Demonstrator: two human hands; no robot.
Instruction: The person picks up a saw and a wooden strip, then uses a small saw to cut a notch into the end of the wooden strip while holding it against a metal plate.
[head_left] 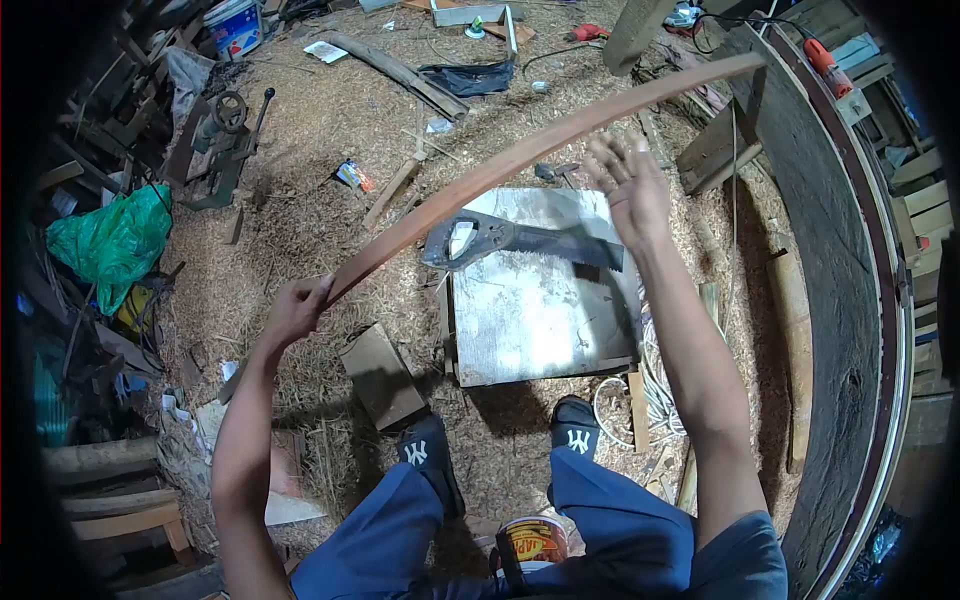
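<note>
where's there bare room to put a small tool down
Best bet: the near half of the white board, between the saw and its front edge. Sawdust floor between the green bag and your left hand looks fairly open. Right of the board is crowded: coiled cord, wood scraps.

one near, head-worn view from above, facing forward and down at the floor [300, 130]
</note>
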